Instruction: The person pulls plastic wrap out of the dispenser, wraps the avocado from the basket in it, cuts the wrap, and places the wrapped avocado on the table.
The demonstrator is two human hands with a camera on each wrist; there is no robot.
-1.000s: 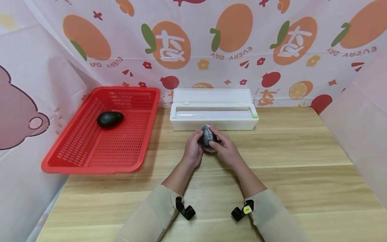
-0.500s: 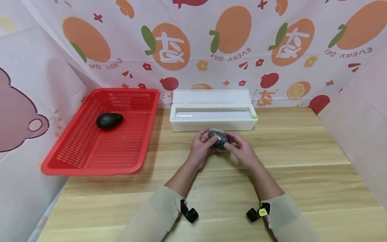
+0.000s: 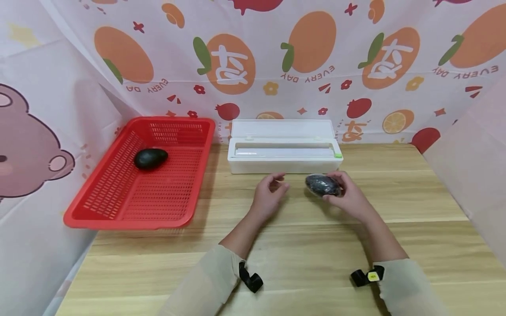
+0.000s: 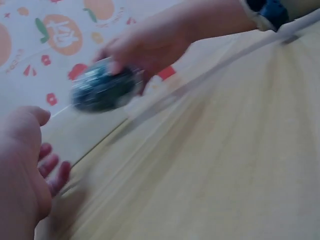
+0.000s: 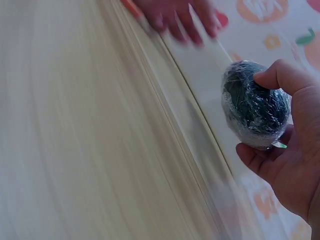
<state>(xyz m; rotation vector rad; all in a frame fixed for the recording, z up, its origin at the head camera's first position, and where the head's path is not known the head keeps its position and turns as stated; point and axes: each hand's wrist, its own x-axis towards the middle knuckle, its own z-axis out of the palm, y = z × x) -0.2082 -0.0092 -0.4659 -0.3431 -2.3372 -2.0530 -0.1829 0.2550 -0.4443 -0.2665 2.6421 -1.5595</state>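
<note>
Low in the frame two sleeves come in over the wooden table (image 3: 395, 197). The hands are apart. The left hand (image 3: 269, 197) sits in the middle of the frame, fingers loose, holding nothing. The right hand (image 3: 348, 199), a bit to the right, has its fingers and thumb curled round the wrapped avocado (image 3: 322, 184), just above the table. The wrapping looks done, I think, so this is the carrying step. Next, the wrapped avocado needs a gentle put-down spot. Behind the hands stands the white cling film box (image 3: 284, 151), lid open. At mid left the red basket (image 3: 118, 206) holds a bare avocado (image 3: 150, 158)
</note>
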